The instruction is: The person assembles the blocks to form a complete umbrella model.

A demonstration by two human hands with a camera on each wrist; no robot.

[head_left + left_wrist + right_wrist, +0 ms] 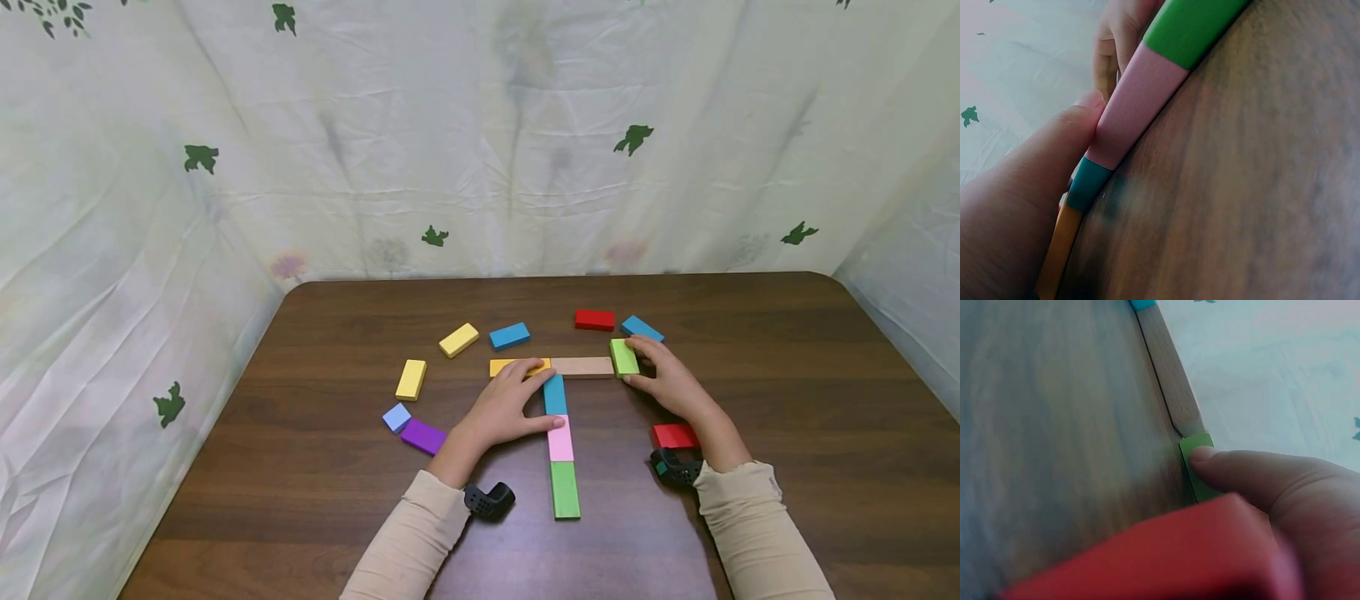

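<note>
Flat coloured blocks form a T on the table. Its top bar holds an orange block [499, 367], a plain wood block [582, 367] and a lime green block [622, 358]. Down the stem run a blue block [555, 395], a pink block [560, 443] and a green block [566, 492]. My left hand [504, 410] spreads over the join, fingers on the orange block and thumb at the side of the pink one. The right hand [667, 385] pinches the lime green block between thumb and fingers at the bar's right end, beside the plain wood block.
Behind the T lie a blue block [510, 336], a red block [595, 320] and another blue block [642, 327]. To the left are two yellow blocks [411, 380], a light blue cube [397, 417] and a purple block [422, 436]. A red block [675, 436] lies by the right wrist.
</note>
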